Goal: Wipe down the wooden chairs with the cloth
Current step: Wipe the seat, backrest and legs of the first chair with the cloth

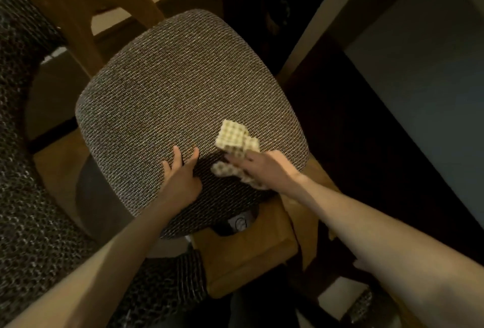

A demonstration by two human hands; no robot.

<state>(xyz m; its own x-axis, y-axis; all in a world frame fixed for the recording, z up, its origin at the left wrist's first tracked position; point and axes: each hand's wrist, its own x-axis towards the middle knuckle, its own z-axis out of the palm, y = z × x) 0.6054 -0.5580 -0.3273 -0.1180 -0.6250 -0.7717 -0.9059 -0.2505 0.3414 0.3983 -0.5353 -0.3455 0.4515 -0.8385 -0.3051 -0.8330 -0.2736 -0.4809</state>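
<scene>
On the chair seat (183,87): left hand (180,173) lies flat, fingers spread.
Right hand (264,168): grips the bunched cloth (235,139) against the seat's near right part.

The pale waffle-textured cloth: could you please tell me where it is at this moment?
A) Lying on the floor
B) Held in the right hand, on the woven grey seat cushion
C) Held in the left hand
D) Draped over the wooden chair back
B: the right hand grips the pale waffle-textured cloth against the woven grey seat cushion, while the left hand rests on the cushion holding nothing.
</scene>
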